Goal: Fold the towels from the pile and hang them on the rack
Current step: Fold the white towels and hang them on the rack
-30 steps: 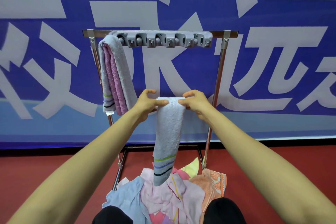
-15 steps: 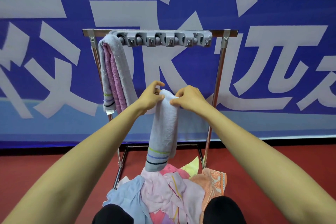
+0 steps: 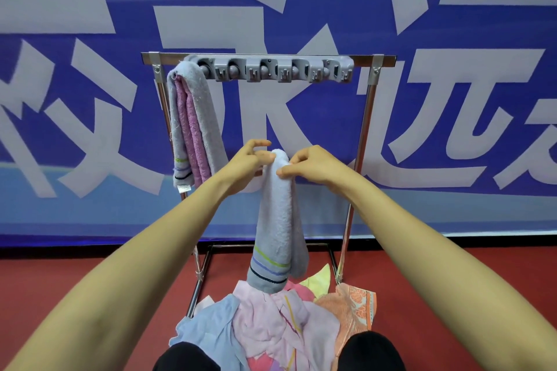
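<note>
A folded pale grey towel (image 3: 278, 220) with green, blue and black stripes hangs doubled over in front of me. My left hand (image 3: 245, 161) holds its top fold from the left, and my right hand (image 3: 312, 164) pinches the same fold from the right. The metal rack (image 3: 366, 135) stands behind, its top bar well above my hands. A grey towel (image 3: 208, 117) and a pink towel (image 3: 190, 129) hang together at the bar's left end. The pile of towels (image 3: 271, 325) lies on the floor below the held towel.
A grey strip of hooks (image 3: 271, 69) is fixed along the rack's top bar. A blue banner with large pale characters (image 3: 422, 99) covers the wall behind. The floor (image 3: 75, 280) is red. My dark knees (image 3: 370, 351) show at the bottom edge.
The towel has been folded in half: its striped end rose and now hangs doubled and shorter. My hands moved closer together at its top fold.
</note>
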A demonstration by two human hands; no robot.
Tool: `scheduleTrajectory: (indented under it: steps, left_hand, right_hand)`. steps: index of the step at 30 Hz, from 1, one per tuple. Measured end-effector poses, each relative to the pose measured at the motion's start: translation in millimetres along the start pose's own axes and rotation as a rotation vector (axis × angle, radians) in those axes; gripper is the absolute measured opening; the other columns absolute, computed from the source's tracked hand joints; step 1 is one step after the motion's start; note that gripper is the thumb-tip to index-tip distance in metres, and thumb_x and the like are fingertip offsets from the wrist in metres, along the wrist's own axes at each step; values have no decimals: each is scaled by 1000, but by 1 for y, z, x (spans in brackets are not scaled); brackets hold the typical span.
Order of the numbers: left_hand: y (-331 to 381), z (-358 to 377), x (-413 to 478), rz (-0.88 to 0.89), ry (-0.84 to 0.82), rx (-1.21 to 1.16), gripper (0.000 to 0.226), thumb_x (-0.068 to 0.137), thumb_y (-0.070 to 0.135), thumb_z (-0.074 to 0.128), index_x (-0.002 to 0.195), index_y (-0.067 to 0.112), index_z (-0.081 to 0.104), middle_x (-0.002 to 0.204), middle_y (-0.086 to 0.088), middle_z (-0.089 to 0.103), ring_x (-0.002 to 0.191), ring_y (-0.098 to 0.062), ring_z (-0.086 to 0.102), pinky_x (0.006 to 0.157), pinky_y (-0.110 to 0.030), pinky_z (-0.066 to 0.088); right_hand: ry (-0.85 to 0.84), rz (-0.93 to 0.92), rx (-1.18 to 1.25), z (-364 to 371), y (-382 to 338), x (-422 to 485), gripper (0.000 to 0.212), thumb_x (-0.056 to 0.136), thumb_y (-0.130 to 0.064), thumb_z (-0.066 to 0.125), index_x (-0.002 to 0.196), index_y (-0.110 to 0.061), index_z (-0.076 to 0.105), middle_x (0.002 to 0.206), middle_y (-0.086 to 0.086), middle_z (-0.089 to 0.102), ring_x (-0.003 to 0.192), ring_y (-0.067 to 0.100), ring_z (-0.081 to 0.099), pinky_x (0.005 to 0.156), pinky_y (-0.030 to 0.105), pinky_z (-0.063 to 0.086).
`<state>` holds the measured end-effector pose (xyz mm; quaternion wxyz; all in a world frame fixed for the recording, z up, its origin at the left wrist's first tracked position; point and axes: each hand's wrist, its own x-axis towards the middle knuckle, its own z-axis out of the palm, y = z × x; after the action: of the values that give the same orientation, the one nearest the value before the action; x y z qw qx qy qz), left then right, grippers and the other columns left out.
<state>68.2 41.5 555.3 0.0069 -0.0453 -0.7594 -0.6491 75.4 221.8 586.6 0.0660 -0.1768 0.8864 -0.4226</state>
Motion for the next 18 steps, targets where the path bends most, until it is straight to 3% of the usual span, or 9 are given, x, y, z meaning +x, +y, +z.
scheduleTrajectory:
  steps: [3,5,7,9,12,18]
  left_hand:
    - [6,-7,-2,30,-74,30,34,88,11,65,117,21,51,115,-15,64,105,-22,60,100,-39,42]
    - [14,-12,-4,44,-151,104,34,89,9,65,118,16,50,96,-3,67,93,-15,60,98,-35,42]
    - [24,-16,-6,65,-217,160,32,88,9,66,114,16,50,86,4,66,82,-11,57,88,-31,42]
    - [33,-21,-5,84,-236,177,29,88,10,67,109,17,49,88,0,66,78,-10,55,80,-27,39]
    - [46,-37,1,114,-183,181,27,88,10,67,106,17,49,95,-6,67,89,-17,56,86,-32,40]
    - [74,-68,24,130,-115,230,28,87,8,68,106,16,49,108,-17,66,96,-19,60,97,-36,44]
  right_hand:
    - [-105,58,-19,-14,-1,1,46,86,-53,60,83,-8,68,76,0,60,69,12,52,69,25,44]
    - [-24,57,22,-22,0,13,39,95,-45,47,84,-12,66,81,-1,66,78,16,60,78,29,49]
    - [61,-26,11,-23,0,27,21,97,-32,47,93,-18,62,90,-5,68,95,15,62,90,32,49]
    - [-6,-98,79,-20,-6,37,14,96,-26,52,108,-23,60,103,-7,67,107,11,60,96,29,45]
    - [-110,-139,197,-15,-18,50,20,96,-24,55,116,-22,59,118,2,62,113,15,60,103,34,45]
    - [-188,-144,327,-20,-44,79,25,94,-22,58,118,-15,58,116,7,65,108,21,62,98,36,50]
